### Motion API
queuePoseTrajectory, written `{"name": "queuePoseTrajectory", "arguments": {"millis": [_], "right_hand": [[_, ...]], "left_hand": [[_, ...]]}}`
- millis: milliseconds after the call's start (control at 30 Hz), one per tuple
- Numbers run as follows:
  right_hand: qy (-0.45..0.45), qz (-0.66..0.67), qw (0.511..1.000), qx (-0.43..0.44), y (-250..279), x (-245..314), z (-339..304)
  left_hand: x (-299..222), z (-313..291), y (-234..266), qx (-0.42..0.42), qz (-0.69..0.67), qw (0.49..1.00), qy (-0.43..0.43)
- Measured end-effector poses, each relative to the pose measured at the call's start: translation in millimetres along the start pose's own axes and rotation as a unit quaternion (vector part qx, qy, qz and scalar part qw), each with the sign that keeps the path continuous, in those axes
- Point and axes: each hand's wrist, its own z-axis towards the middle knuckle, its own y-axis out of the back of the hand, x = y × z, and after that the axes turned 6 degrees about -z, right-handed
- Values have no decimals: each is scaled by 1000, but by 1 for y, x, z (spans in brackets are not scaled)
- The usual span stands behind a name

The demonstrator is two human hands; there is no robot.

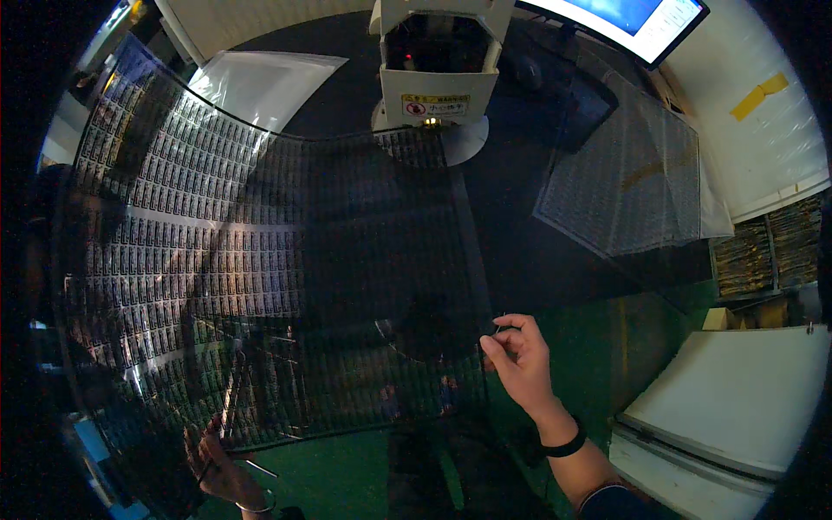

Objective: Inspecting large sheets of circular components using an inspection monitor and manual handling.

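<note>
A large, dark, see-through film sheet (pixel 217 227) printed with rows of small repeated patterns spreads over the left and middle of the head view. It bends and shines on its left side. At its lower left edge my left hand (pixel 224 477) is closed on the film, its fingertips partly behind the sheet. My right hand (pixel 523 364), with a black band at the wrist, pinches the film's right edge between thumb and fingers. The sheet's far edge reaches the foot of a white machine (pixel 438 87).
On the dark table lie a whitish plastic sheet (pixel 269 82) at the far left and a patterned clear sheet (pixel 637 186) at the right. A lit monitor (pixel 637 26) stands at the back right. White cabinet (pixel 728 407) and filled rack (pixel 771 247) flank the right side; the floor (pixel 598 347) is green.
</note>
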Motion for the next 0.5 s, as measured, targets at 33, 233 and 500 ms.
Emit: {"name": "queuePoseTrajectory", "arguments": {"millis": [33,233,500], "right_hand": [[-3,5,1000,-4,0,0,0],[-3,-4,1000,-5,1,-2,3],[10,-12,1000,-9,2,-3,4]], "left_hand": [[0,1,-1,-9,6,1000,-9],[-10,-1,-9,-3,36,998,-47],[-20,1,-11,9,85,994,-75]]}}
